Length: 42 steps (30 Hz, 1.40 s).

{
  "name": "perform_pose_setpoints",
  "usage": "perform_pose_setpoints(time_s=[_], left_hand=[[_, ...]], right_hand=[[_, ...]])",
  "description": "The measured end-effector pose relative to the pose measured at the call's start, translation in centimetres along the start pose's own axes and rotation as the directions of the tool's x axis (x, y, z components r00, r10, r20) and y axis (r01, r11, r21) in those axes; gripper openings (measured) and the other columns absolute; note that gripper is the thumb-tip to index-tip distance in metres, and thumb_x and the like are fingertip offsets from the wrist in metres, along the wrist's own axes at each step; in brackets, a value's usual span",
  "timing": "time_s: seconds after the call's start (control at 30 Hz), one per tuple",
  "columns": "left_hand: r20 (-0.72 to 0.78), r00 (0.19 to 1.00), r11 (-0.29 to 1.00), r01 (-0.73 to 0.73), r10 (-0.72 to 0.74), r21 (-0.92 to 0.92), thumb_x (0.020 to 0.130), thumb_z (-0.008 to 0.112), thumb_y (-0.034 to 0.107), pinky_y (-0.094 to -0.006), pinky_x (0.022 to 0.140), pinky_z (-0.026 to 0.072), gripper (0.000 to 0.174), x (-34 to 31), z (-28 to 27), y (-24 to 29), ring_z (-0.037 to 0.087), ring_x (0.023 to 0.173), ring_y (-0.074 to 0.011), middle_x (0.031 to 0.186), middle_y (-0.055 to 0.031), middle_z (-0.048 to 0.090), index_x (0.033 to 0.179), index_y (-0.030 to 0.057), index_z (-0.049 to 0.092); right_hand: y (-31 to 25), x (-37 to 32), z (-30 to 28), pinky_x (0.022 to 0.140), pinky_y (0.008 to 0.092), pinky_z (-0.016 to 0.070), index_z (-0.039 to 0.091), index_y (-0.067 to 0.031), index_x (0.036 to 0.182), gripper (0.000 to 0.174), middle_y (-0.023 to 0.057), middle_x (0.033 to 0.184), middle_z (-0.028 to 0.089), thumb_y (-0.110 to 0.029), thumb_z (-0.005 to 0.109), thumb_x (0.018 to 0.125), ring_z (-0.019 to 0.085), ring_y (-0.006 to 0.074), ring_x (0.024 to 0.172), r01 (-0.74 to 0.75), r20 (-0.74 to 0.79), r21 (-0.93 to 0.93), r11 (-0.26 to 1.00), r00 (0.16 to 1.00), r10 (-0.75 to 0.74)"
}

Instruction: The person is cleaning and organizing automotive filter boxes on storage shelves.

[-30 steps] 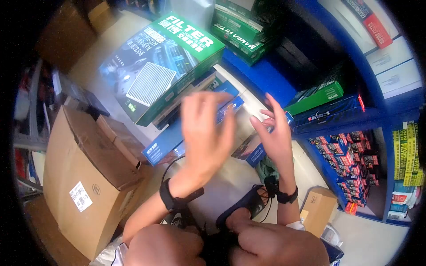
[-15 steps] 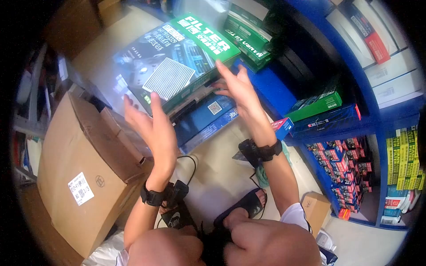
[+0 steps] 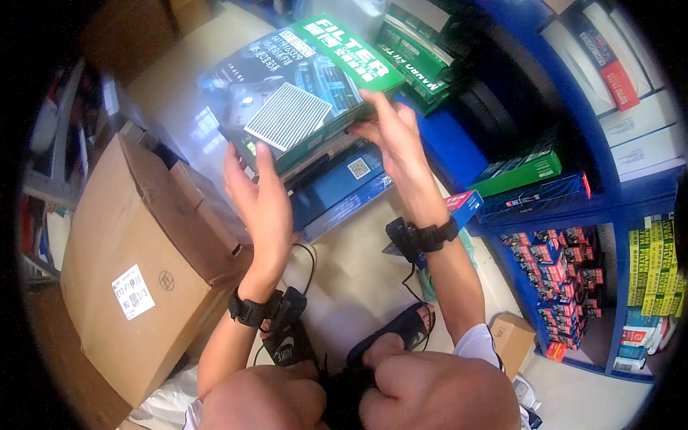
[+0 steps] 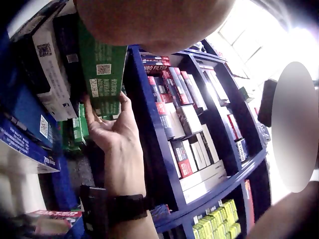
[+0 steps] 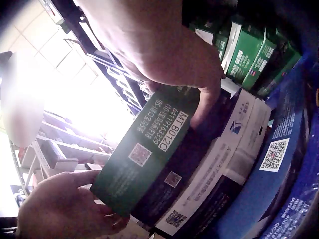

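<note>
A large green and dark blue cabin filter box lies on top of a stack of boxes. My left hand grips its near left corner, thumb on the upper edge and fingers lower down. Toward the right end, my right hand holds the same box with the thumb on top and the fingers at its side. In the right wrist view, both hands flank the green side of the box. Directly below it sit a white and dark box and a blue box with a QR code.
A big brown carton stands at the left. Blue shelving at the right bears red, yellow and white boxes. More green boxes are piled behind the stack, and a small blue and red box is near my right forearm.
Both hands have moved from above the floor in front of the stack to the two ends of the green filter box and now grip it. The view has shifted a little.
</note>
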<state>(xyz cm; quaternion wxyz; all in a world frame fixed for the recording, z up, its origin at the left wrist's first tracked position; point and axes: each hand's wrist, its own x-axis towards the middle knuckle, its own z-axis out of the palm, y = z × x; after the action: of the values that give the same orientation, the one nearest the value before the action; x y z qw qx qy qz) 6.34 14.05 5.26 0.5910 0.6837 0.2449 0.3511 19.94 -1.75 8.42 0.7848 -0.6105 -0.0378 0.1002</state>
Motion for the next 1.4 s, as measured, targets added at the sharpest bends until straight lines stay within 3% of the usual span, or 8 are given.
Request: perform_pose_setpoints(time_s=[0.27, 0.53, 0.63, 0.7, 0.87, 0.97, 1.27, 1.4], left_hand=[[0.007, 0.993, 0.993, 0.119, -0.119, -0.014, 0.110, 0.059, 0.040, -0.0448, 0.116, 0.0371, 0.061, -0.2, -0.7, 1.0, 0.042, 0.139, -0.0338, 0.150, -0.0255, 0.047, 0.151, -0.0037, 0.047], [0.010, 1.000, 1.000, 0.021, -0.021, -0.010, 0.107, 0.066, 0.040, -0.0410, 0.111, 0.0407, 0.063, -1.0, 0.3, 2.4, 0.048, 0.130, -0.0288, 0.141, -0.0225, 0.051, 0.149, -0.0040, 0.049], [0.033, 0.999, 0.988, -0.019, 0.024, -0.150, 0.105, 0.069, 0.039, -0.0391, 0.106, 0.0443, 0.065, -1.2, 0.6, 3.8, 0.052, 0.122, -0.0249, 0.137, -0.0208, 0.054, 0.150, -0.0038, 0.048], [0.097, 0.989, 0.966, 0.132, -0.113, -0.223, 0.104, 0.071, 0.036, -0.0348, 0.102, 0.0477, 0.067, -1.4, 0.6, 4.6, 0.059, 0.116, -0.0216, 0.135, -0.0193, 0.059, 0.150, -0.0050, 0.047], [0.372, 0.912, 0.872, 0.317, -0.173, -0.372, 0.100, 0.077, 0.031, -0.0325, 0.101, 0.0514, 0.076, -1.4, 1.0, 5.8, 0.068, 0.116, -0.0216, 0.126, -0.0205, 0.070, 0.152, -0.0103, 0.040], [0.594, 0.763, 0.761, 0.537, -0.254, -0.364, 0.094, 0.082, 0.022, -0.0361, 0.091, 0.0582, 0.080, -1.6, 1.9, 5.2, 0.072, 0.111, -0.0228, 0.127, -0.0209, 0.071, 0.153, -0.0083, 0.037], [0.717, 0.658, 0.760, 0.582, -0.231, -0.290, 0.095, 0.081, 0.019, -0.0334, 0.090, 0.0576, 0.076, -4.4, 5.9, 6.0, 0.071, 0.112, -0.0211, 0.126, -0.0194, 0.072, 0.150, -0.0075, 0.036], [0.690, 0.715, 0.770, 0.503, -0.116, -0.392, 0.093, 0.081, 0.005, -0.0355, 0.093, 0.0608, 0.074, -5.7, 9.0, 5.6, 0.072, 0.114, -0.0254, 0.133, -0.0230, 0.066, 0.150, -0.0062, 0.035]], right_hand=[[-0.6, -1.2, 0.4, 0.087, 0.0409, 0.0629, 0.064, 0.0108, 0.125, 0.047, 0.0204, 0.110, 0.072, -0.028, 0.072, 0.100, 0.073, 0.0279, 0.097, 0.049, -0.067, 0.063, 0.997, 0.997, -0.045], [-2.8, -2.8, -1.7, 0.094, 0.0468, 0.0631, 0.061, 0.0125, 0.129, 0.048, 0.0256, 0.117, 0.070, -0.026, 0.070, 0.101, 0.073, 0.0347, 0.104, 0.080, -0.083, 0.103, 0.991, 0.994, -0.071], [-3.6, -3.9, -2.7, 0.085, 0.0424, 0.0641, 0.064, 0.0059, 0.122, 0.042, 0.0165, 0.109, 0.072, -0.027, 0.073, 0.099, 0.074, 0.0277, 0.095, 0.088, -0.129, 0.143, 0.986, 0.989, -0.069], [-4.0, -4.9, -3.8, 0.085, 0.0422, 0.0640, 0.064, 0.0056, 0.124, 0.041, 0.0161, 0.109, 0.072, -0.027, 0.071, 0.100, 0.074, 0.0275, 0.095, 0.090, -0.139, 0.151, 0.984, 0.988, -0.069], [-5.4, -7.4, -6.6, 0.089, 0.0444, 0.0645, 0.066, 0.0028, 0.125, 0.034, 0.0178, 0.115, 0.073, -0.024, 0.068, 0.103, 0.076, 0.0302, 0.099, 0.058, -0.205, 0.203, 0.977, 0.979, -0.015], [-5.9, -8.3, -9.3, 0.091, 0.0460, 0.0646, 0.065, 0.0034, 0.125, 0.034, 0.0185, 0.116, 0.073, -0.023, 0.067, 0.104, 0.076, 0.0317, 0.099, 0.043, -0.226, 0.193, 0.980, 0.974, 0.002], [-6.8, -10.9, -15.5, 0.097, 0.0455, 0.0633, 0.062, 0.0019, 0.130, 0.035, 0.0162, 0.126, 0.071, -0.024, 0.066, 0.107, 0.075, 0.0314, 0.108, 0.048, -0.271, 0.206, 0.977, 0.962, 0.010], [-7.0, -11.6, -17.4, 0.094, 0.0413, 0.0630, 0.056, 0.0017, 0.139, 0.043, 0.0138, 0.126, 0.071, -0.028, 0.065, 0.109, 0.075, 0.0256, 0.106, 0.023, -0.299, 0.044, 0.999, 0.954, -0.009]])
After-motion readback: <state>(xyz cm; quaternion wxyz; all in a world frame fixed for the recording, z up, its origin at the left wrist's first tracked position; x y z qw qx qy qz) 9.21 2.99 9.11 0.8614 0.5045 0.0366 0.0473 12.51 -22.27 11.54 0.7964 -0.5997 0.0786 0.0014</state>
